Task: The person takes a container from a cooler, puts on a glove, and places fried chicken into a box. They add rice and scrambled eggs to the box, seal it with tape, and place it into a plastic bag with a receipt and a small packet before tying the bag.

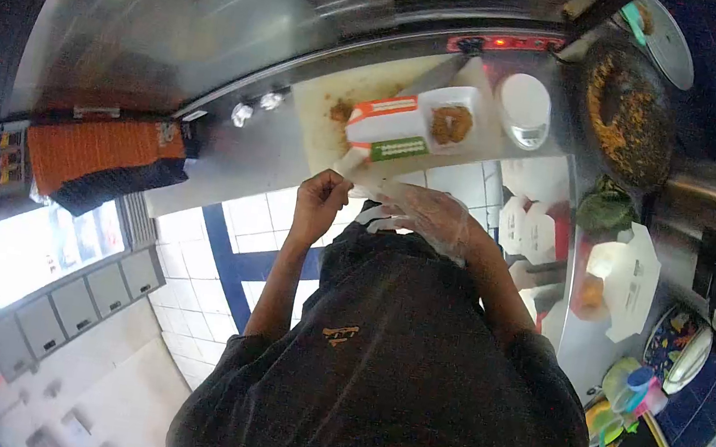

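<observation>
Clear plastic glove (421,209) — on the right hand (442,220), near the counter (246,147). Probably light, limp, slippery, easily torn; best held at the wrist end. Right fingers loosely spread; left hand (321,202) curled closed — cannot tell what it pinches.

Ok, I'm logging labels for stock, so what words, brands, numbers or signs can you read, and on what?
None can be read for certain.
Food box: pale lettering on orange and green bands, too blurred.
Open white carton: dark print, too small.
Dark shirt: orange mark, unclear.
White scale: display too small to read.
</observation>
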A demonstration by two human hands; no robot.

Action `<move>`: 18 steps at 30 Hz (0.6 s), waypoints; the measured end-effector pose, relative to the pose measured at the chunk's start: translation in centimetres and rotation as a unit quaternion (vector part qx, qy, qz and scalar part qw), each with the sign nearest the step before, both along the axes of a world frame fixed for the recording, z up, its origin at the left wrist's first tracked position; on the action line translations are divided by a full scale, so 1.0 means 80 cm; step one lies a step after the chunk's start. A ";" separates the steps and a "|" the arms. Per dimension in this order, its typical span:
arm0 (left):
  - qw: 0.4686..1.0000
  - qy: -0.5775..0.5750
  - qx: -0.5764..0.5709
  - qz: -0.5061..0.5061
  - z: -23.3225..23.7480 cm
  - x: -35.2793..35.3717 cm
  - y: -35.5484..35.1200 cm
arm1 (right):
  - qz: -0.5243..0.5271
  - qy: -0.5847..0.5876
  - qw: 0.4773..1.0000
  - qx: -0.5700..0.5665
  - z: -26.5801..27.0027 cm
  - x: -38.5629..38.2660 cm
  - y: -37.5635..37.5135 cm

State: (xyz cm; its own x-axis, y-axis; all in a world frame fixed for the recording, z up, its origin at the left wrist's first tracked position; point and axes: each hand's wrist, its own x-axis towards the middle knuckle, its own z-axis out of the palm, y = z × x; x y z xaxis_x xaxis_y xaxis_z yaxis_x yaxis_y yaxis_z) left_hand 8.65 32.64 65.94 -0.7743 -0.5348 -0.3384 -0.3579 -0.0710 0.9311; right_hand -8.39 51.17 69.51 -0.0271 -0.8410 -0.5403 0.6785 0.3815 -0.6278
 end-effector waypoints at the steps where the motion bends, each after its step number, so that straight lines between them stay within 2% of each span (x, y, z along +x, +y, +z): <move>1: 1.000 0.000 -0.003 0.005 -0.012 0.011 -0.010 | 0.005 0.000 1.000 -0.003 -0.009 0.004 0.007; 3: 0.998 -0.014 0.009 0.055 -0.033 0.020 -0.034 | -0.062 -0.023 0.991 -0.120 -0.024 0.019 0.018; 4: 1.000 -0.007 0.007 0.009 -0.035 0.020 -0.045 | 0.006 0.134 0.986 -0.103 -0.011 0.019 0.019; 5: 1.000 -0.001 0.009 0.002 -0.041 0.016 -0.053 | 0.000 0.140 0.985 -0.100 -0.013 0.023 0.020; 7: 0.984 0.022 -0.143 -0.102 -0.036 -0.001 -0.060 | -0.105 0.083 0.989 -0.054 -0.030 0.037 0.027; 8: 0.950 0.007 -0.274 -0.149 -0.031 -0.009 -0.068 | -0.116 0.092 0.988 -0.052 -0.044 0.043 0.031; 9: 0.950 0.023 -0.267 -0.162 -0.044 -0.019 -0.077 | -0.184 0.005 0.983 -0.002 -0.059 0.059 0.036; 10: 0.896 0.010 -0.397 -0.200 -0.058 -0.036 -0.078 | -0.242 -0.090 0.965 0.040 -0.070 0.070 0.037; 11: 0.823 -0.004 -0.519 -0.232 -0.070 -0.046 -0.076 | -0.247 -0.085 0.964 0.042 -0.082 0.080 0.036; 12: 0.850 -0.059 -0.467 -0.235 -0.068 -0.054 -0.071 | -0.259 -0.094 0.961 0.036 -0.088 0.088 0.029; 13: 0.849 -0.049 -0.468 -0.239 -0.064 -0.062 -0.075 | -0.273 -0.100 0.956 0.027 -0.093 0.092 0.023; 15: 0.834 -0.171 -0.421 -0.314 -0.048 -0.071 -0.076 | -0.274 -0.086 0.958 0.001 -0.102 0.101 -0.001; 18: 0.847 -0.131 -0.388 -0.339 -0.001 -0.068 -0.092 | -0.280 -0.028 0.957 -0.074 -0.112 0.101 -0.071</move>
State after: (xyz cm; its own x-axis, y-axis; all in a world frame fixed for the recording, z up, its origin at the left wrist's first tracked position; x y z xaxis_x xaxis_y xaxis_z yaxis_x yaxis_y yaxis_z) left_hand 3.21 25.29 65.86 -0.9451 -0.1369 -0.2967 -0.2728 0.8305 0.4857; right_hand -0.32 45.52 60.53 -0.4701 -0.7709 -0.4297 0.7846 -0.1421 -0.6035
